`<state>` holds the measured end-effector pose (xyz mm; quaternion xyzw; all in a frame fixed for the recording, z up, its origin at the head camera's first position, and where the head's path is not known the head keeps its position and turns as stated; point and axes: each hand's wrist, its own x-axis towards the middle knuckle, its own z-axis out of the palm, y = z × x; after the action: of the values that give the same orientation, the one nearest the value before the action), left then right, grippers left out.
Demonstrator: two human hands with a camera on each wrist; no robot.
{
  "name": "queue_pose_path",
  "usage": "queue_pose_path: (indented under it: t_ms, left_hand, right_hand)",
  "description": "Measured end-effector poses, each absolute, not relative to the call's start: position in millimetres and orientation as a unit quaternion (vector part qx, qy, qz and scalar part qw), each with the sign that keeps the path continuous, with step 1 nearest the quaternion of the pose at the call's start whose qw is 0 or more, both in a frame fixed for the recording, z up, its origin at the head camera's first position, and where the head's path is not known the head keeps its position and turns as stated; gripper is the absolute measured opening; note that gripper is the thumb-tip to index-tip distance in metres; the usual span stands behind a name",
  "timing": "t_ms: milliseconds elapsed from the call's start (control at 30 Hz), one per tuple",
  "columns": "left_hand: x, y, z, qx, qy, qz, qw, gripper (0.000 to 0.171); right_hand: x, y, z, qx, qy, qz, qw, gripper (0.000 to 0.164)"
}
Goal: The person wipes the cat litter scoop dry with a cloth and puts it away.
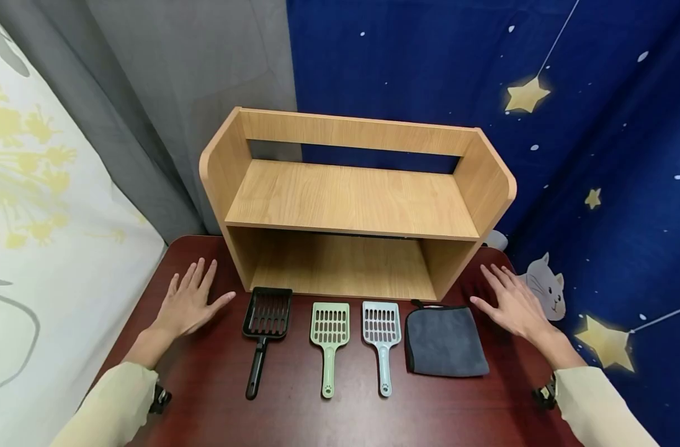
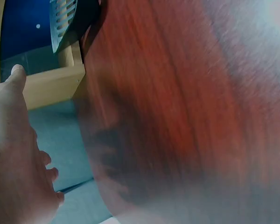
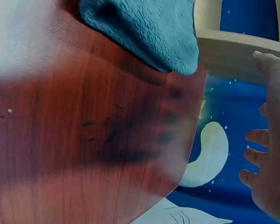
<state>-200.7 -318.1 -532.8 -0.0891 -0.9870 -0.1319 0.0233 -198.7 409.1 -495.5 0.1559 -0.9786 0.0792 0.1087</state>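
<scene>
In the head view my left hand [image 1: 188, 304] is spread over the left side of the table, holding nothing. Nearest to it is a black slotted litter scoop [image 1: 260, 338]. A green litter scoop [image 1: 329, 347] and a pale blue-grey one [image 1: 382, 347] lie to its right, handles toward me. Beside them rests a folded grey cloth [image 1: 446, 341]. To the right of the cloth my right hand [image 1: 513, 301] is spread and holds nothing. The right wrist view shows the fuzzy cloth [image 3: 149, 32] apart from my right hand [image 3: 275, 140].
A two-tier wooden shelf [image 1: 351, 198] stands at the back of the dark red table [image 1: 295, 422], behind the scoops. A grey curtain [image 1: 206, 68] and a blue starry curtain [image 1: 401, 62] hang behind it. White patterned fabric [image 1: 55, 298] borders the left side.
</scene>
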Motion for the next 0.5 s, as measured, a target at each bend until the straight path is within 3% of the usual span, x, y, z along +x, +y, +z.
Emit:
queue_pose_path:
  t_ms: [500]
  left_hand:
    - [-165.8,-290.4,-544.4,-0.108,-0.977,-0.172,0.065,0.103]
  right_hand:
    - [-170.2,385.9,-504.2,0.195,-0.968,0.087,0.132,0.077]
